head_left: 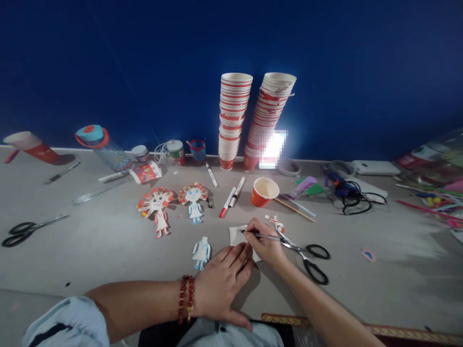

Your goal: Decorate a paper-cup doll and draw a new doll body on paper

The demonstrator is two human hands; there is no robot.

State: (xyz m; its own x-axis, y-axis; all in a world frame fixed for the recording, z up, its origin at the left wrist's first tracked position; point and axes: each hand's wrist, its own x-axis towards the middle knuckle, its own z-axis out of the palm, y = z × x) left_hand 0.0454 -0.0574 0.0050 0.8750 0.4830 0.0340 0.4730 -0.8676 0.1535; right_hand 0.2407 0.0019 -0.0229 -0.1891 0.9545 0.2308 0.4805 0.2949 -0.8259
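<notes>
My right hand (265, 241) is closed around a slim pen (265, 236), its tip on a small white piece of paper (236, 234). Flat over the paper's near edge lies my left hand (226, 279), fingers extended and thumb spread. Just right of the pen hand, scissors (302, 249) with black handles lie open beside small white and red scraps (277, 224). A headless paper doll body (201, 252) edged in blue rests left of my left hand. Two paper dolls with fringed heads, one red (161, 223) and one blue (196, 212), lie farther back.
Two tall stacks of paper cups (231, 120) stand against the blue wall. An orange cup (262, 197) and markers (237, 192) sit behind the paper. More scissors (27, 232) lie at far left, near a bottle (104, 147). A glue gun (340, 185) with black cord is at right.
</notes>
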